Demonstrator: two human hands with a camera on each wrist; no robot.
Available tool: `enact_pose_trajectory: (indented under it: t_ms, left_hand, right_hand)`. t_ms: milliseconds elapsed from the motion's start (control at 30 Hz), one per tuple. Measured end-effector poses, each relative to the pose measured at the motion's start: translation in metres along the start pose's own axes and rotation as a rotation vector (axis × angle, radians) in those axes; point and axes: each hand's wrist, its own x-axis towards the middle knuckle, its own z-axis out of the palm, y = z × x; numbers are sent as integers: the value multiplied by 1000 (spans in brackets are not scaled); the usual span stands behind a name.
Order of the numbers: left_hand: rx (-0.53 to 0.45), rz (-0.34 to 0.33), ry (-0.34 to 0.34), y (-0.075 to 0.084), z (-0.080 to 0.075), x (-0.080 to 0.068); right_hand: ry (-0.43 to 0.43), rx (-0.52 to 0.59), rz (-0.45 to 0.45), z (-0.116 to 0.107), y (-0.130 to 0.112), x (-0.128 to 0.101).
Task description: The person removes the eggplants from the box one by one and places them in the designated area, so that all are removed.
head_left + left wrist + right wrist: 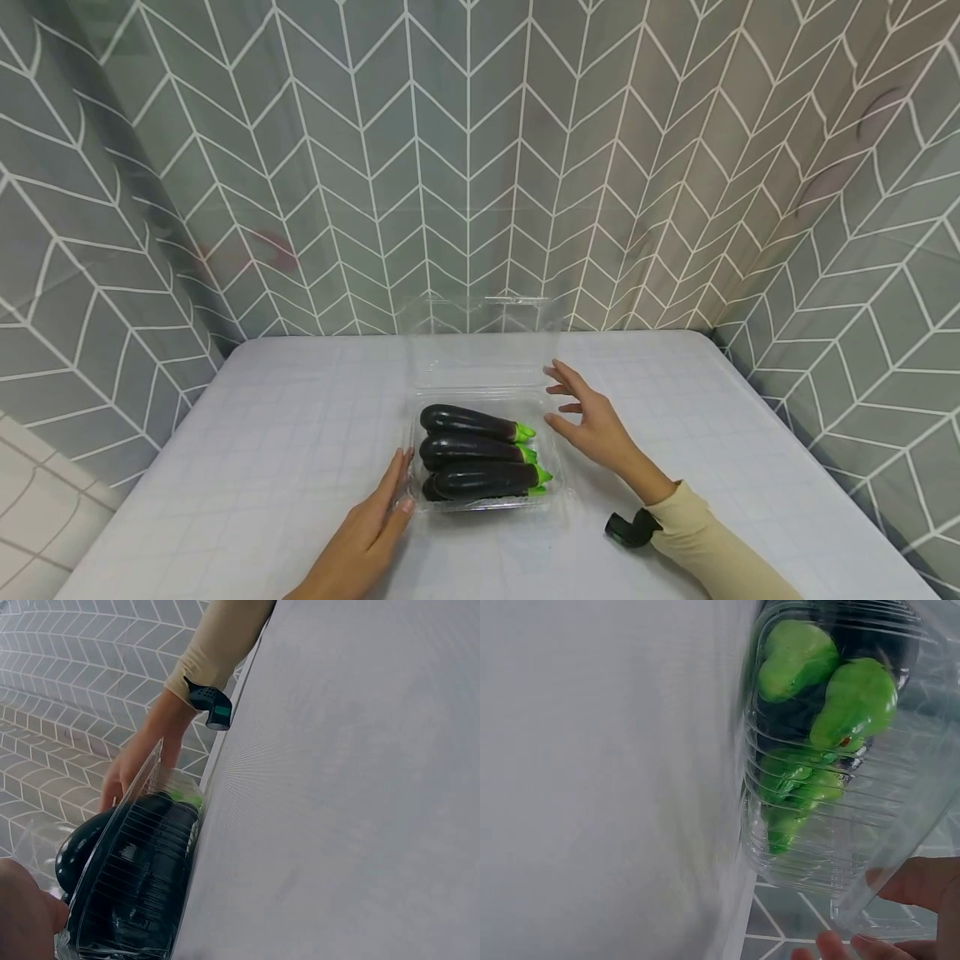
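Observation:
A clear plastic clamshell container (555,467) stands on the table with its lid (480,358) raised at the back. Several dark eggplants (480,450) lie sideways in it, green stem ends (855,705) toward the right. My left hand (367,533) rests along the container's left wall, thumb near the front corner; the left wrist view shows only part of that hand (26,915). By the back right corner, near the lid's hinge, is my right hand (596,425), its fingers spread. Its thumb (911,883) overlaps the clear plastic in the right wrist view; whether it touches is hard to tell.
A white cloth covers the table (300,417). Grey curtains (465,167) with a white chevron pattern hang behind and on both sides. A dark wrist device (632,528) sits at the right sleeve's cuff.

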Motion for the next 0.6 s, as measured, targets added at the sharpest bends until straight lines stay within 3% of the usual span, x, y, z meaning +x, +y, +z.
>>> enact_pose_trajectory:
  t_ms: [200, 600]
  left_hand:
    - [10, -8, -10, -1, 1, 1]
    - [30, 3, -6, -1, 1, 0]
  right_hand:
    - [-23, 79, -7, 0, 7, 3]
    - [-76, 176, 82, 4, 9, 4]
